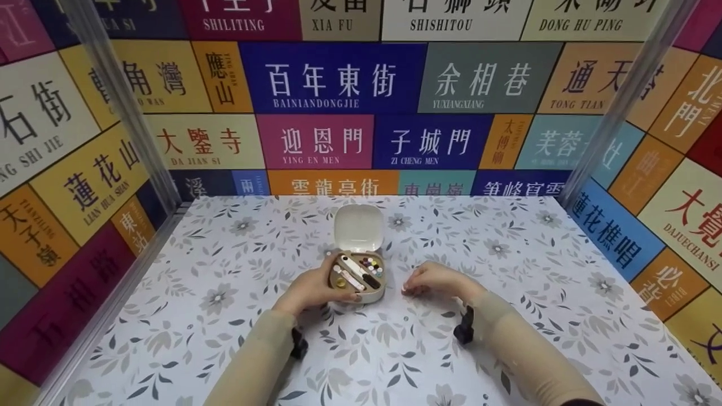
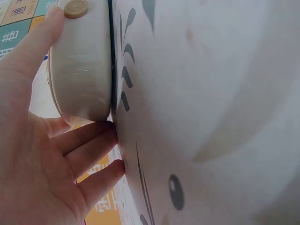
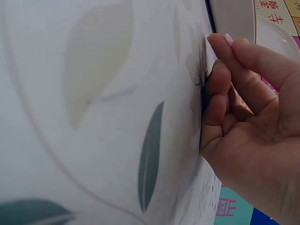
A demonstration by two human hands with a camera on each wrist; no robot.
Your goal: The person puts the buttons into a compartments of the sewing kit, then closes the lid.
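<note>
**Left hand steadies the open sewing kit; right hand rests just beside it**

The left hand (image 1: 313, 288) cups the near-left side of the sewing kit (image 1: 359, 273), thumb up along its wall and fingers curled round the base where it meets the table (image 1: 507, 248). The kit sits at the middle of the floral tabletop, its lid (image 1: 359, 228) standing open on the far side. The tray's long tools lie slantwise, from far left to near right.

The right hand (image 1: 434, 280) lies on the table just right of the kit, apart from it, fingers loosely curled with the tips together; whether they pinch anything is too small to tell. The kit lies to its left, so the left hand is nearer, already touching.
</note>
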